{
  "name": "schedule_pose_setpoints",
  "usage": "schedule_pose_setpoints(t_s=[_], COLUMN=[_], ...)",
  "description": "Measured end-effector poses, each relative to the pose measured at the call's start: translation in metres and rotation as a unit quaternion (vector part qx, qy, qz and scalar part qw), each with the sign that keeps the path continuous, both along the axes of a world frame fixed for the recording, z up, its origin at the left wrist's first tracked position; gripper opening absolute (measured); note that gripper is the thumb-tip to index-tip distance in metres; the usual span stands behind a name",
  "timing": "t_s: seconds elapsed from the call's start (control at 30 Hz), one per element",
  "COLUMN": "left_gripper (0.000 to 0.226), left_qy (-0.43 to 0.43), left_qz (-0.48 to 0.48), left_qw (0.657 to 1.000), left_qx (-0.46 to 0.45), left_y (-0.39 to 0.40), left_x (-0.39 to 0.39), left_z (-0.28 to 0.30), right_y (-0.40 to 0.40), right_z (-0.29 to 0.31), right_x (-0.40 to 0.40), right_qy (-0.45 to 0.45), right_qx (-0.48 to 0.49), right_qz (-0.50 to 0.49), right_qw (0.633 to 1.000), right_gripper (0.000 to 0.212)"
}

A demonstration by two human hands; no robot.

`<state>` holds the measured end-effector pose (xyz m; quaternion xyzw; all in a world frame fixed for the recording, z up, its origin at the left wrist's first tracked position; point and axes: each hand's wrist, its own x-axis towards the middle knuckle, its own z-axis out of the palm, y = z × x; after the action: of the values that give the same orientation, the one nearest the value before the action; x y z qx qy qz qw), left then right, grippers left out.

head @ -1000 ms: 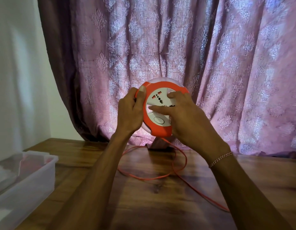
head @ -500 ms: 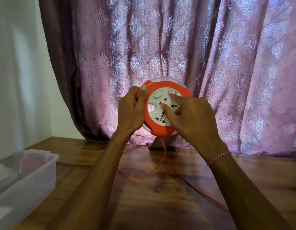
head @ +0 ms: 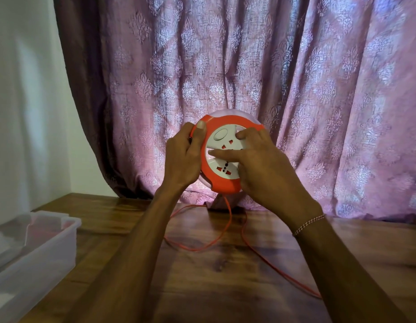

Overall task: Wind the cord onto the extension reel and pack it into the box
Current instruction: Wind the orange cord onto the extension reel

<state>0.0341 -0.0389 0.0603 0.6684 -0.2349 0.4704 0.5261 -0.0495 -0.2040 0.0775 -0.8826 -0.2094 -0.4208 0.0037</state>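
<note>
Above table: reel (head: 225,180) gripped by left hand (head: 182,159) (rim), right hand (head: 260,169) fingers pressing face.

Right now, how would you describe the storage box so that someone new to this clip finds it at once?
Start at the wooden table in front of the purple curtain. Follow its near left edge to the clear plastic box, open at the top. It is the only see-through container, pale and colourless, set apart from the orange reel held up in the middle.
</note>
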Motion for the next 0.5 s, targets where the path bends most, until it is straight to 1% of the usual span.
schedule_pose_setpoints(t_s=[0.1,0.2,0.27,0.37,0.5], left_gripper=[0.058,0.053,0.052,0.048,0.049], left_qy=[-0.006,-0.001,0.001,0.001,0.003], left_qz=[-0.008,-0.007,-0.002,-0.007,-0.006], left_qw=[1.000,1.000,1.000,1.000,1.000], left_qx=[0.001,0.000,0.002,0.013,0.016], left_y=[-0.0020,-0.0032,-0.0023,-0.0014,-0.0031], left_x=[-0.0025,-0.0036,-0.0023,-0.0010,0.0006], left_z=[0.0002,0.0005,-0.0004,-0.0014,-0.0014], right_y=[-0.0001,0.0023,0.0036,0.0040,0.0037], right_z=[-0.0039,-0.0058,-0.0057,-0.0068,-0.0077], right_x=[0.0000,0.0000,0.0009,0.0034,0.0031], right_qy=[-0.038,-0.060,-0.069,-0.076,-0.094], right_qx=[0.034,0.092,0.137,0.145,0.161], right_qz=[-0.005,-0.030,-0.034,-0.039,-0.030], right_qw=[0.999,0.994,0.988,0.986,0.982], right_gripper=[0.059,0.060,0.066,0.070,0.070])
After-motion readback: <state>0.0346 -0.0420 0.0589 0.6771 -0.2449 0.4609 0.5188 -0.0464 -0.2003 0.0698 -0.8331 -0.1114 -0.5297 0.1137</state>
